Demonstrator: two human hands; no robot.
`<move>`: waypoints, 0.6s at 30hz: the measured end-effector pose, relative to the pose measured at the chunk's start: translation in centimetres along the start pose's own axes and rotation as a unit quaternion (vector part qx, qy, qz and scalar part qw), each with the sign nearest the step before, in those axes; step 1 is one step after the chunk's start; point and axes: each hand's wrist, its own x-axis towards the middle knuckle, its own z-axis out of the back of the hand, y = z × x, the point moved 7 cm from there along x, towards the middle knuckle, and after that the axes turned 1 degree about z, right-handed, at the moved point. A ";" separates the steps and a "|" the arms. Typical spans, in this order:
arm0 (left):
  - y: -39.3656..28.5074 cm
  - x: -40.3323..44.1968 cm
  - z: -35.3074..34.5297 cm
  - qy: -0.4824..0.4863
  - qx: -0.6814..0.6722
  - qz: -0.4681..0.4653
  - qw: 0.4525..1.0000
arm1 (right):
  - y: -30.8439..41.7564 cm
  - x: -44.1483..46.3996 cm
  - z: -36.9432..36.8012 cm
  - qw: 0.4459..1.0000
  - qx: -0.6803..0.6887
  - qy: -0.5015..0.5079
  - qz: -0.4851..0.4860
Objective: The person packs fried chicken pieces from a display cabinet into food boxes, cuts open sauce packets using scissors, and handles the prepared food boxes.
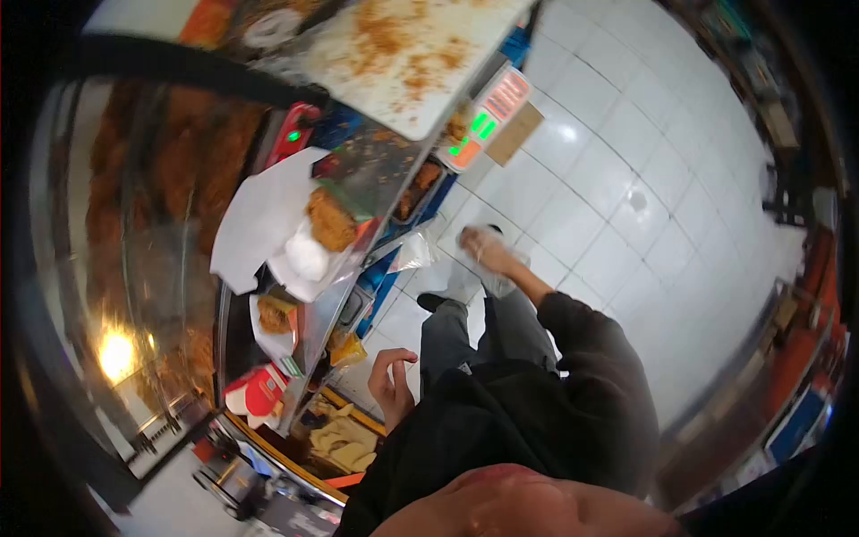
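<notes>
On my feed, the right hand (488, 251), blurred, is well right of the unfolded paper box (246, 210). Clear plastic (501, 285) surrounds it; glove or bag, narrow or spread fingers, I cannot tell. The left hand (392, 387), below and right of the box, has loosely bent fingers and holds nothing I can see. I'd handle the plastic gently, away from the sleeve (595, 336). A breaded fried piece (332, 220) and white rounded bundle (307, 257) sit in the box. Between box and right hand, a clear plastic packet (415, 251) intrudes; the digital scale (494, 112) is above right.
</notes>
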 end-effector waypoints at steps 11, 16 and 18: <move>-0.2 -9.9 12.9 -0.264 -0.023 -0.096 0.960 | 46.0 -7.6 -16.3 0.775 -0.145 0.332 0.518; 3.0 -16.6 19.7 -0.406 -0.068 -0.068 0.909 | 58.6 -10.3 -32.3 0.418 -0.402 0.051 0.813; 4.6 -19.2 22.2 -0.461 -0.075 -0.059 0.882 | 64.5 -8.4 -39.0 0.537 -0.398 0.260 0.697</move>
